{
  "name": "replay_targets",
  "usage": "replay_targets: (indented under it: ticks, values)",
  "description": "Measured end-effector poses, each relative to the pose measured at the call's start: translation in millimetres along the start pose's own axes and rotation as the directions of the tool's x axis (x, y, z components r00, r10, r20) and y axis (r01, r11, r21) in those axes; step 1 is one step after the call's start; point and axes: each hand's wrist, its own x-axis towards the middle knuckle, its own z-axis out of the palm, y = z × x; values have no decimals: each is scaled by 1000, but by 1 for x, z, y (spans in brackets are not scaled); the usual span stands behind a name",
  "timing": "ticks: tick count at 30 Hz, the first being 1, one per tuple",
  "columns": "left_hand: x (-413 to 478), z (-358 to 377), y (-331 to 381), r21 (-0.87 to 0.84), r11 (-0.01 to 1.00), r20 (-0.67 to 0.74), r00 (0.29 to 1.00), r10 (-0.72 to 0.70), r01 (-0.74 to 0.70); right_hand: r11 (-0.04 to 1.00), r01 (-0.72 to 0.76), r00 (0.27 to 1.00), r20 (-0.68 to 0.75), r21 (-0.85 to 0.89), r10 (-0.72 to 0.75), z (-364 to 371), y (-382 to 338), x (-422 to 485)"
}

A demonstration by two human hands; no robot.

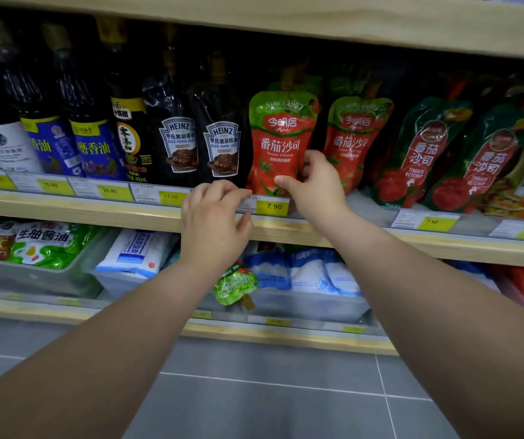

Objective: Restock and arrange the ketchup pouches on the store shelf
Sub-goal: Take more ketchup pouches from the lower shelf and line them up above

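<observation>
Two rows of red-and-green ketchup pouches stand on the middle shelf (317, 231). My right hand (311, 182) grips the lower right edge of the front left ketchup pouch (279, 137), thumb on its face. A second ketchup pouch (354, 137) stands upright just to the right. My left hand (213, 217) hovers at the shelf lip below the left pouch, fingers curled and apart, holding nothing. Another ketchup pouch (235, 285) lies upside down on the lower shelf, partly hidden by my left forearm.
Black Heinz pepper sauce pouches (221, 144) stand left of the ketchup, with dark bottles (89, 144) beyond. Dark green tomato ketchup pouches (419, 153) lean at the right. White salt bags (308, 274) fill a bin on the lower shelf. Yellow price tags (273, 206) line the shelf edge.
</observation>
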Motion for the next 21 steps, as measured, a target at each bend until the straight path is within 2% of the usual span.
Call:
replay_targets:
  ticks: [5,8,10,12,14,18,21]
  values:
    - [-12,-5,-6,-53,998,10,999,41,-41,1000,-8,1000,4,-22,8,-3,-1,-10]
    - [-29,-6,-17,-69,996,-2,998,59,-59,984,171,974,-144,-55,-177,-3,2,-39]
    - [-43,-5,-27,-74,995,-6,998,68,-68,935,337,921,-166,-110,-351,2,7,-67]
    - [-57,-3,-37,-77,995,17,998,64,-62,890,437,889,-85,-134,-449,14,16,-96]
    - [-69,0,-46,-80,996,62,997,34,-29,875,463,886,71,-142,-458,32,28,-118]
    - [-82,2,-56,-119,992,166,986,-23,44,916,357,877,403,-183,-261,67,54,-132]
    - [-87,1,-65,-115,990,217,975,-51,78,899,317,833,542,-302,-112,89,68,-131]
